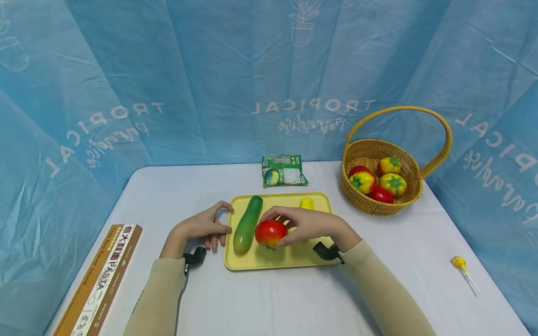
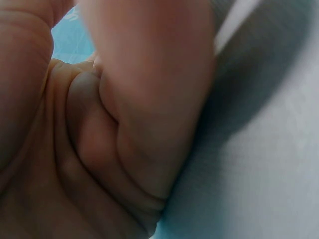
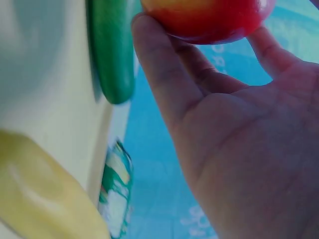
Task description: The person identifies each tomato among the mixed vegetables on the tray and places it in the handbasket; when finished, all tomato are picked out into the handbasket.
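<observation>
My right hand (image 1: 308, 225) holds a red tomato (image 1: 270, 232) between thumb and fingers, over the middle of a pale yellow tray (image 1: 277, 264). Yellow shading and a bit of green leaf show on the tomato, also seen in the right wrist view (image 3: 214, 17). Left of it on the tray lies a green cucumber (image 1: 248, 225). A yellow smooth piece (image 1: 306, 203) is mostly behind my right hand. At the tray's left rim rests my left hand (image 1: 203, 226), thumb and index fingertip apart, touching the edge; the left wrist view shows only bent fingers and palm.
A wicker basket (image 1: 370, 206) with several red and yellow tomatoes stands at the back right. Behind the tray lies a green packet (image 1: 285, 171). A long pasta box (image 1: 101, 280) is at the left, a yellow lollipop (image 1: 459, 262) at the right. Blue curtains surround the table.
</observation>
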### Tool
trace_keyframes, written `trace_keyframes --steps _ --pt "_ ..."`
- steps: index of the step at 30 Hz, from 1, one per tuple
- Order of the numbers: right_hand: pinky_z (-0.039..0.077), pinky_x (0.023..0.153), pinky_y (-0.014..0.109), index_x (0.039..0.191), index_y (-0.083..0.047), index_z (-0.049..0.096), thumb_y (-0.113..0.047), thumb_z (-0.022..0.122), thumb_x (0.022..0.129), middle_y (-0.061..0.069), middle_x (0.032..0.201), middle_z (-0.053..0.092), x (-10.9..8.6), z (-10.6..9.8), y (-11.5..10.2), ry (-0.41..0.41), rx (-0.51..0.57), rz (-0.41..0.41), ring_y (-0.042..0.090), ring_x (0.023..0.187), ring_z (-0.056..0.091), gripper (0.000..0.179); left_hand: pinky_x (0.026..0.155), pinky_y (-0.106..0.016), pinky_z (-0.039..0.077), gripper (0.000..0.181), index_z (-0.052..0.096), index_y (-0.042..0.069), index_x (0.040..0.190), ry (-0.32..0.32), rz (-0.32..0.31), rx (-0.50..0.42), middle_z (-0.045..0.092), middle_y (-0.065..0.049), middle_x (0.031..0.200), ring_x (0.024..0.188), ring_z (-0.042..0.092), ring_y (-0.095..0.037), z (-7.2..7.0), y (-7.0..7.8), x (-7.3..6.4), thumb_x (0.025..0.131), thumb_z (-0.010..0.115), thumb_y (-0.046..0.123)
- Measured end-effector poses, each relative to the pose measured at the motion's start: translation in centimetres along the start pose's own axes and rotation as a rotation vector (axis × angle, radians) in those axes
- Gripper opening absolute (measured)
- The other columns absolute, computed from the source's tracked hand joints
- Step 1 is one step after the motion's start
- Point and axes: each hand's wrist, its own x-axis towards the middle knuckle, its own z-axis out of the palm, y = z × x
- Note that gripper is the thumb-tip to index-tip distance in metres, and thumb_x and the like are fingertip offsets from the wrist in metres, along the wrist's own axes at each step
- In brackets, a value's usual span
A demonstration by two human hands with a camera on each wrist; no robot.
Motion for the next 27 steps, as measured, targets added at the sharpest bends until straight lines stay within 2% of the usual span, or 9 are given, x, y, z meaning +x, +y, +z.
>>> trace_keyframes --steps 8,18,23,27 --pt "0.052 0.114 0.044 0.145 -0.023 0.049 -0.018 0.081 0.092 0.002 0.145 0.058 -2.2 -2.7 -0.1 0.128 0.079 -0.027 0.023 0.136 0.056 0.062 0.045 -0.028 0.054 0.060 0.033 0.021 0.148 0.001 0.012 0.003 0.076 -0.012 0.074 0.046 0.066 -0.018 -0.1 0.0 0.0 0.099 0.069 0.017" --pt "0.057 0.108 0.036 0.147 -0.018 0.041 -0.010 0.077 0.095 0.012 0.148 0.054 -4.5 -5.2 0.6 0.241 0.188 -0.039 0.033 0.136 0.056 0.063 0.046 -0.028 0.054 0.061 0.032 0.021 0.149 -0.009 0.013 0.006 0.076 -0.012 0.074 0.047 0.067 -0.017 -0.2 -0.1 -0.1 0.100 0.069 0.018" --pt "0.058 0.108 0.041 0.146 -0.020 0.037 -0.013 0.078 0.095 0.013 0.151 0.050 -5.4 -5.8 0.7 0.316 0.190 0.001 0.036 0.136 0.058 0.066 0.046 -0.028 0.054 0.061 0.033 0.022 0.148 -0.003 0.010 0.004 0.076 -0.013 0.075 0.047 0.067 -0.018 -0.1 -0.1 -0.1 0.100 0.069 0.018" --pt "0.057 0.111 0.045 0.155 -0.025 0.031 -0.015 0.077 0.097 0.013 0.158 0.044 -5.9 -6.2 0.7 0.333 0.184 0.009 0.038 0.140 0.057 0.075 0.046 -0.028 0.054 0.061 0.033 0.022 0.148 -0.001 0.018 0.011 0.077 -0.013 0.075 0.047 0.068 -0.018 0.0 -0.1 0.0 0.100 0.070 0.018"
